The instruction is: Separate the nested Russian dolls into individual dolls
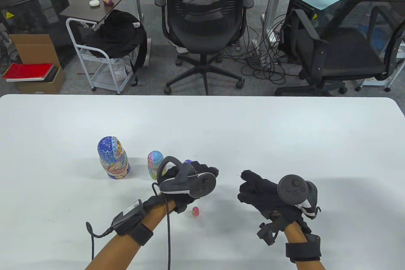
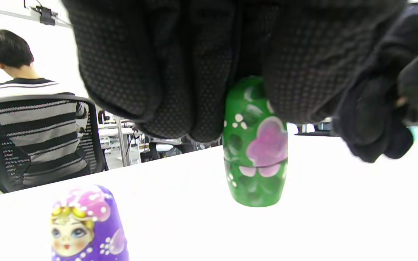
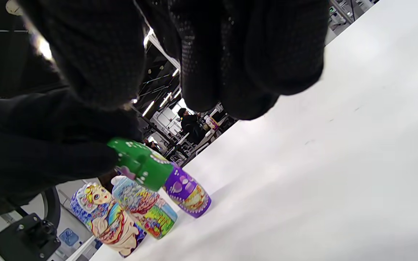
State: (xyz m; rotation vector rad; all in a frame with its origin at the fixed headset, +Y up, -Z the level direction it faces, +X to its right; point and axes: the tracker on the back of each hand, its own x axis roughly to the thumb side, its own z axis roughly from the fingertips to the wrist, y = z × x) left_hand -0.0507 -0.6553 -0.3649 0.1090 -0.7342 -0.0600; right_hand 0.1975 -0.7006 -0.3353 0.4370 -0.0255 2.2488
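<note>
left hand (image 1: pixel 190 181): I'm gripping the green doll (image 2: pixel 255 145) by its top half, fingers (image 2: pixel 180 72) wrapped over the head, base just above the table (image 1: pixel 284 130).
right hand (image 1: pixel 269 194): hanging off to the side, loosely curled, holding nothing.
other dolls: I'm seeing the blue doll (image 1: pixel 113 158), pastel doll (image 1: pixel 155 164) and purple doll (image 3: pixel 187 192) standing in a row, tiny pink doll (image 1: pixel 196 211) near my left wrist.
feel: I'm guessing light, stiff, glossy and a bit slippery.
grab spots: I'm thinking one hand each side of the seam (image 2: pixel 263 167), then twisting.
</note>
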